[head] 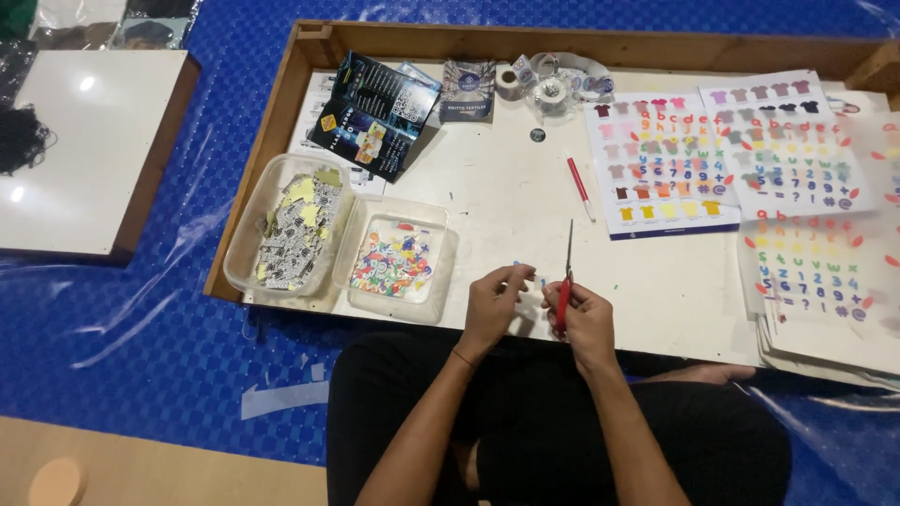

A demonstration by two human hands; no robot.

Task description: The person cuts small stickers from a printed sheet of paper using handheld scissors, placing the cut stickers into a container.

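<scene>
Blue plastic sheeting [141,319] covers the floor beneath a low wooden tray table [525,197]. From left: two clear containers sit side by side, one [291,234] holding black-and-white and yellow scraps, one [398,262] holding multicoloured cutouts. The left hand [492,305] pinches a small paper piece [525,272] at the fingertips. The right hand [583,319] grasps one pair of red-handled scissors [566,276], blades pointing up. One red pen [580,187] lies beyond. At least three sticker sheets [731,155] overlap at right.
</scene>
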